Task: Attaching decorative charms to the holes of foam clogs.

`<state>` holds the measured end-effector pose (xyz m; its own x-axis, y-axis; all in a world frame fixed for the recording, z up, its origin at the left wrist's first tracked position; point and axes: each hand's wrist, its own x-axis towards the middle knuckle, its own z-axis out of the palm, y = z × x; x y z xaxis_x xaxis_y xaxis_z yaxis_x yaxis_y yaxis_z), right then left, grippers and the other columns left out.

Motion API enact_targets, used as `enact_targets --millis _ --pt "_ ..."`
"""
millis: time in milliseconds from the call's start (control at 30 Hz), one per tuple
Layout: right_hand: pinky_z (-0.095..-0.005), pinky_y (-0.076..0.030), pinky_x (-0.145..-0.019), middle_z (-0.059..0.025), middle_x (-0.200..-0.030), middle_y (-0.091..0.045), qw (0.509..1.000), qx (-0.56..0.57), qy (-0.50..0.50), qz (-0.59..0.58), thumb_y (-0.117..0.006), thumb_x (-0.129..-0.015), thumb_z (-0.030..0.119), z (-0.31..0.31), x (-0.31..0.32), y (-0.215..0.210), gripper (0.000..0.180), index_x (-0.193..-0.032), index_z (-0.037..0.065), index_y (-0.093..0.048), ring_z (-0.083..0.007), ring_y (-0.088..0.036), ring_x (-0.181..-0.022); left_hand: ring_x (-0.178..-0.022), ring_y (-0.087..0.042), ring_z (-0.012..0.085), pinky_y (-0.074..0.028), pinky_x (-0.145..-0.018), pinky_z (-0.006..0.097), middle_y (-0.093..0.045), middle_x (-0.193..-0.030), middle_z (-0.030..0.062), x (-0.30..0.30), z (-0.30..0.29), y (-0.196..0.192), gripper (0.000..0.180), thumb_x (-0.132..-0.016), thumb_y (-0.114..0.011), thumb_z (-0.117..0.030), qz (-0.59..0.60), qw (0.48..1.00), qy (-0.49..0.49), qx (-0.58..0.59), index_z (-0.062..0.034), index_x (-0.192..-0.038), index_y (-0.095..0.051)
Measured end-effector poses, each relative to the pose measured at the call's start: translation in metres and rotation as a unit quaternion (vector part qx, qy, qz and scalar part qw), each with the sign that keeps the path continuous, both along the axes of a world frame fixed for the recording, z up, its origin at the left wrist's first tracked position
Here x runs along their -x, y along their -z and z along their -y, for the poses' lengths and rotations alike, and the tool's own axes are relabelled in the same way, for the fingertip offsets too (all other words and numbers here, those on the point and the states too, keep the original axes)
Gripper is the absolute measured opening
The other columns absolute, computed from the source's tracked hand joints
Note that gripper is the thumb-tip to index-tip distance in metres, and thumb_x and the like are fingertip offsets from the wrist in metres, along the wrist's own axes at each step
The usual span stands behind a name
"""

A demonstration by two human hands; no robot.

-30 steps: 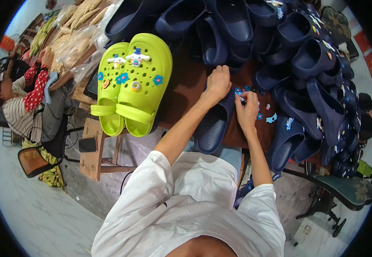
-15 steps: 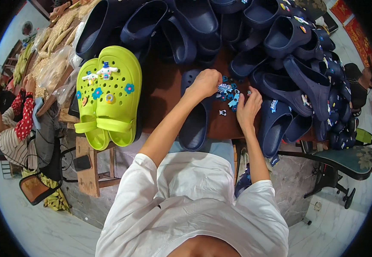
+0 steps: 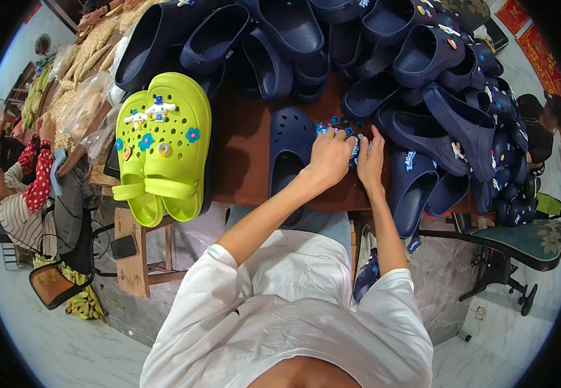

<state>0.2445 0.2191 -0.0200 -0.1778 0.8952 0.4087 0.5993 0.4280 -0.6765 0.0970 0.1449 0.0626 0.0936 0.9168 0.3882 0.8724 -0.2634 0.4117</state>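
Navy clog: lies on the brown table in front of the person, toe pointing away, vent holes bare where visible; heel partly hidden under the left forearm.

Small blue charms: loose cluster just right of the clog's toe.

Left hand: fingers curled down over the near side of the cluster; cannot tell whether one is pinched. Right hand: beside it, fingers bent, a pale blue charm between the two hands; whether it is gripped, cannot tell.

Possible faults (judgement):
1. Scatter. Fingers working in so tight a cluster could flick neighbouring pieces away, perhaps under the stacked navy clogs at right.
2. Wrong pick. Similar colours and overlap, with the hands masking part of the cluster.
3. Clog shift. The forearm crosses its heel; a low elbow could drag it toward the near edge.
4. Pile slip. The charmed navy clog lies close to the right forearm; an outward swing could knock it.
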Motion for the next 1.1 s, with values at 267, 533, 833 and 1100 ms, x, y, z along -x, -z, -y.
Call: enact_targets --millis 267,533,833,1100 --pt "-0.0464 -0.034 -0.102 -0.0201 -0.127 -0.053 0.996 -0.064 -0.032 0.052 -0.047 -0.098 0.021 0.005 0.008 0.0 0.036 -0.128 0.001 -0.051 -0.0372 -0.048 -0.117 -0.112 -0.052 0.0356 -0.043 -0.095 0.041 -0.055 -0.124 0.0167 0.054 0.077 -0.019 0.038 -0.079 -0.066 -0.002 0.175 0.966 -0.103 -0.157 -0.0069 -0.117 -0.063" --pt "-0.0421 -0.038 -0.089 -0.0131 -0.105 -0.061 0.98 -0.058 -0.188 0.019 -0.057 -0.09 0.015 0.068 0.044 -0.053 0.024 -0.111 0.006 -0.061 -0.0305 -0.056 -0.103 -0.109 -0.054 0.0346 -0.046 -0.091 0.039 -0.055 -0.122 0.0174 0.073 0.105 0.014 0.04 -0.084 -0.057 0.002 0.26 0.952 -0.145 -0.073 -0.0077 -0.123 -0.06" --pt "-0.0472 -0.033 -0.107 -0.0231 -0.136 -0.039 0.967 -0.032 -0.252 0.012 -0.054 -0.082 0.0 0.119 0.084 -0.057 0.06 -0.139 -0.001 -0.037 -0.0413 -0.039 -0.126 -0.1 -0.06 0.03 -0.049 -0.083 0.034 -0.06 -0.115 0.0153 0.079 0.122 0.02 0.033 -0.088 -0.054 -0.001 0.328 0.924 -0.193 -0.045 -0.0038 -0.121 -0.06" --pt "-0.0476 -0.031 -0.108 -0.0236 -0.137 -0.039 0.967 -0.006 -0.253 0.013 -0.053 -0.082 0.001 0.153 0.112 -0.048 0.059 -0.139 -0.002 -0.037 -0.0409 -0.037 -0.128 -0.112 -0.056 0.0332 -0.044 -0.097 0.037 -0.058 -0.122 0.0177 0.091 0.143 0.023 0.036 -0.089 -0.051 0.0 0.253 0.929 -0.241 -0.12 -0.0014 -0.125 -0.056"
